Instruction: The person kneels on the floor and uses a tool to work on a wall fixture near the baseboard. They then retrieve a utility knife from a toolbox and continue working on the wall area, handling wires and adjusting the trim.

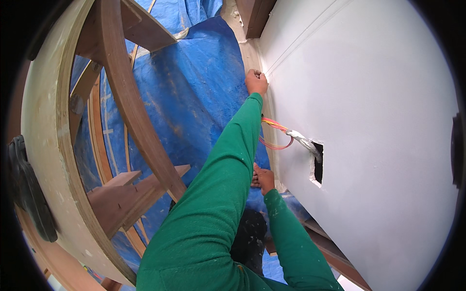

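My left hand is reached out far along the foot of the white wall. Its fingers are curled closed at the wall's lower edge, and what they hold, if anything, is too small to make out. Nearer to me, my right hand is closed beside the wall, its fingers partly behind my left sleeve; its contents are hidden. Between the hands, a bundle of red, yellow and pink wires loops out of a white wrapped conduit. That conduit comes from a rectangular hole cut in the wall.
Blue tarp covers the floor. To the left stands a wooden frame with a curved plywood edge, a curved brown rail and boards with nails. A dark wooden post meets the wall at the far end.
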A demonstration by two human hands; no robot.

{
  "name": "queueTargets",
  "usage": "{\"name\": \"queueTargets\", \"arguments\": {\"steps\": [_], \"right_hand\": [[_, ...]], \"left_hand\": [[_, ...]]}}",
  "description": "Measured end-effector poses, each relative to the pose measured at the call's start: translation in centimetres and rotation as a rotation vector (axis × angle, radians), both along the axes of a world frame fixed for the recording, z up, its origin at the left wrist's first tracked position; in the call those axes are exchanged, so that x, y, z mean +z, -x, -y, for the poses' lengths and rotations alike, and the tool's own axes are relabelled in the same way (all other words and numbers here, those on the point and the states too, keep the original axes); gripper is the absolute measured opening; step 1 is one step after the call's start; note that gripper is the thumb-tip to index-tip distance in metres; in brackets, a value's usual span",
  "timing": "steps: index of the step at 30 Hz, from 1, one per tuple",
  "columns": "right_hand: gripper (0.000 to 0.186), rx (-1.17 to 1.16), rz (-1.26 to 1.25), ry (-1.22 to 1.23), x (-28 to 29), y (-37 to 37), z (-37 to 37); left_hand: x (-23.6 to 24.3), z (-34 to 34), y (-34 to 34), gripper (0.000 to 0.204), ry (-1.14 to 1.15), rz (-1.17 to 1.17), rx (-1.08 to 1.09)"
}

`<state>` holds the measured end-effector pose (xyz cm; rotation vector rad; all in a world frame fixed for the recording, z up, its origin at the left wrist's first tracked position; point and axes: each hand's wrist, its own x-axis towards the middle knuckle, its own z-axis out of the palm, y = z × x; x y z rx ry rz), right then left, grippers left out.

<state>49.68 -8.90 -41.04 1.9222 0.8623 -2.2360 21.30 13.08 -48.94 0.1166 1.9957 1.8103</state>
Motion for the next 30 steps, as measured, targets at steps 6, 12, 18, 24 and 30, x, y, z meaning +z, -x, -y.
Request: {"name": "queueTargets", "arguments": {"steps": [6, 12, 18, 24, 30], "right_hand": [[0.050, -0.001, -0.002, -0.022, -0.2, -0.2, 0.2], [0.051, 0.003, -0.023, -0.040, -0.4, -0.2, 0.3], [0.052, 0.009, -0.023, -0.055, -0.2, -0.3, 0.3], [0.052, 0.038, -0.049, -0.079, 0.3, -0.1, 0.5], [0.051, 0.012, -0.038, -0.052, -0.2, -0.6, 0.1]], "left_hand": [[-1.2, -0.7, -0.2, 0.013, -0.036, -0.028, 0.041], [-0.4, -0.5, 0.4, 0.012, -0.018, 0.049, 0.067], [1.9, 0.0, -0.1, 0.011, -0.087, 0.131, 0.063], [1.7, 0.4, -0.1, 0.011, -0.017, 0.029, 0.083], [2.3, -0.1, -0.6, 0.011, -0.014, 0.033, 0.044]]}}
